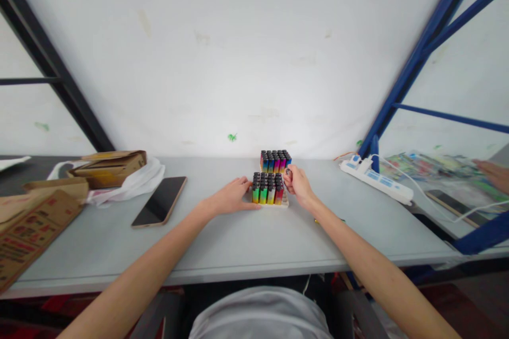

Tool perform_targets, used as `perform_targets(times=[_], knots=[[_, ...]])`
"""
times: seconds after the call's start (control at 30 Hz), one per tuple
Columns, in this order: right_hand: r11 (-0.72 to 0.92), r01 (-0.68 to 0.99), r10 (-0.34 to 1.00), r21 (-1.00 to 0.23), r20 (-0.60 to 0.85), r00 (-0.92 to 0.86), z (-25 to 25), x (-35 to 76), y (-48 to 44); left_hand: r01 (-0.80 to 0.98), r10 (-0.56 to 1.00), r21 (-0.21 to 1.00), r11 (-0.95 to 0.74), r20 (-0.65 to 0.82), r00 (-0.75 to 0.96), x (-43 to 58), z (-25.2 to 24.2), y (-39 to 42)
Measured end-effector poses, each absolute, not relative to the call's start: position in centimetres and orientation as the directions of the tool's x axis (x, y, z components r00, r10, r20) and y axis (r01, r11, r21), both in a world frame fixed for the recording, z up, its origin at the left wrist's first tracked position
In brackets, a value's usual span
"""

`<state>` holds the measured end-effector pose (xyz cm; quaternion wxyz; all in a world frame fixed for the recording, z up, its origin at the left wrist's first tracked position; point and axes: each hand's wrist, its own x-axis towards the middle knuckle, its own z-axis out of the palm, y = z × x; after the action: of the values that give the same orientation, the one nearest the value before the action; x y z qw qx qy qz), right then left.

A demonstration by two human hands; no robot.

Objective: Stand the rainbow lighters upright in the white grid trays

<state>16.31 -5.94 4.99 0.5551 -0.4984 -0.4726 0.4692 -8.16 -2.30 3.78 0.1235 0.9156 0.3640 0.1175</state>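
Observation:
A pale tray (285, 203) stands on the grey table, with rows of upright lighters (268, 190) in it. Their bodies run from green through yellow to red under black tops. The tray's right-hand column shows bare slots. My left hand (233, 197) lies against the tray's left side, thumb stretched along the front corner, fingers apart. Over the right side of the tray, my right hand (298, 184) is closed in a pinch round a lighter (288, 172); only its dark top shows. Behind stands a second block of lighters (275, 161), blue, purple and red.
A phone (159, 202) lies on the left, near open cardboard boxes (107, 167) and a white plastic bag (137, 186). On the right are a white power strip (376, 180) with cables and a blue metal frame (417, 58). Small items lie partly hidden under my right forearm.

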Motion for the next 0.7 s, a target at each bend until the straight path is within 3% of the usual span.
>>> perform_targets(times=[0.33,0.43,0.7], knots=[[0.124,-0.085,0.990,-0.989,0.117,0.081,4.5,17.2,-5.5,0.621,0.683,0.315,-0.718,0.146,0.716,-8.2,3.9,-2.3],[0.223,-0.098,0.973,-0.970,0.215,0.084,4.7,17.8,-5.3,0.623,0.684,0.310,-0.718,0.146,0.715,-8.2,3.8,-2.2],[0.284,0.149,0.951,-0.947,0.298,0.082,3.4,19.6,-4.4,0.616,0.675,0.306,-0.726,0.140,0.725,-8.4,3.7,-2.1]])
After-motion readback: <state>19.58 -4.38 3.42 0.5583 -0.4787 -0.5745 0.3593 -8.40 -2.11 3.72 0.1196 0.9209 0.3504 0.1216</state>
